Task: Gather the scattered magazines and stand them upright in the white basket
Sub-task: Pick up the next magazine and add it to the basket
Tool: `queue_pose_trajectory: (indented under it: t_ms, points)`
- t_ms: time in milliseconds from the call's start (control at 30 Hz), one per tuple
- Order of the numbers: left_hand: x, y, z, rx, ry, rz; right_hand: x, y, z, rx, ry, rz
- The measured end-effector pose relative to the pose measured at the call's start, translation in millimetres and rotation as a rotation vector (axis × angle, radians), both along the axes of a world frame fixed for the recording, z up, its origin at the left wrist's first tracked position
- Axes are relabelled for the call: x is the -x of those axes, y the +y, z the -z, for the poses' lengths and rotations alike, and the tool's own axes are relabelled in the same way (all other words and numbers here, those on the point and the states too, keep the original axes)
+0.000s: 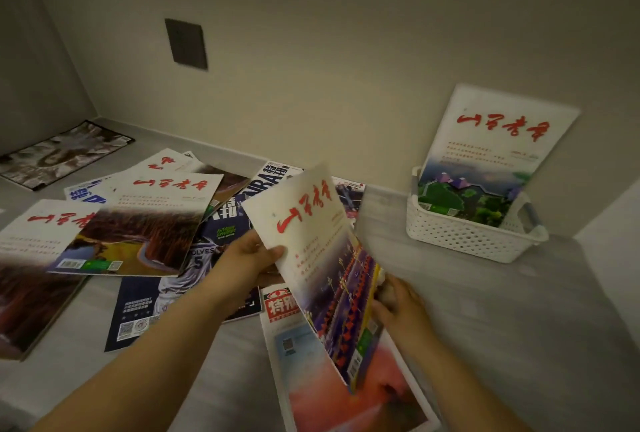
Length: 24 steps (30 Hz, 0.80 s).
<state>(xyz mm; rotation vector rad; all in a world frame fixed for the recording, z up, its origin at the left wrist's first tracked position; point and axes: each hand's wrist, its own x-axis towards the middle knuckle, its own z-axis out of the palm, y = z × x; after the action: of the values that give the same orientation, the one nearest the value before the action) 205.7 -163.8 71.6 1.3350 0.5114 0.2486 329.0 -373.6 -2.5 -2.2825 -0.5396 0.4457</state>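
The left hand [252, 253] pinches the lifted magazine [322, 244] at its upper edge, thumb on the cover. The right hand [398, 303], blurred, seems to grip its yellow spine edge. The magazine hangs tilted above the desk [485, 321], left of the perforated white basket [467, 239]. Thin, glossy and floppy, it should go in spine down, flat against the standing magazine [491, 154]. Loose magazines [149, 224] overlap at left.

Both forearms reach forward from bottom of view. Left hand [252, 255] pinches a raised magazine [311, 220] at its left edge, thumb on the cover. Right hand [398, 303], blurred, has its fingers curled on the magazine's right edge, lower down.
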Motion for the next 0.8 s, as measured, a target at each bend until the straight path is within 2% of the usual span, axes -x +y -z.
queue_pose_trajectory:
  t_ms: [100, 200, 267, 333, 433, 567, 800]
  points:
    - [-18, -2, -30, -0.072, -0.098, 0.174, -23, -9, -31, -0.197, 0.133, 0.145]
    - [-41, -8, -58, -0.105, -0.187, 0.309, -45, -23, -61, -0.429, 0.256, 0.134]
    - [-58, -13, -74, -0.127, -0.222, 0.384, -57, -33, -78, -0.507, 0.251, 0.137]
    - [-76, -16, -85, -0.171, -0.233, 0.401, -72, -48, -90, -0.551, 0.254, 0.154]
    - [-106, -20, -91, -0.237, -0.2, 0.301, -92, -71, -104, -0.572, 0.254, 0.193]
    - [-149, -34, -99, -0.34, -0.161, 0.177, -122, -87, -124, -0.481, 0.149, 0.259]
    - [-234, -62, -136, -0.392, -0.318, 0.09, -189, -103, -172, -0.511, -0.157, 0.417]
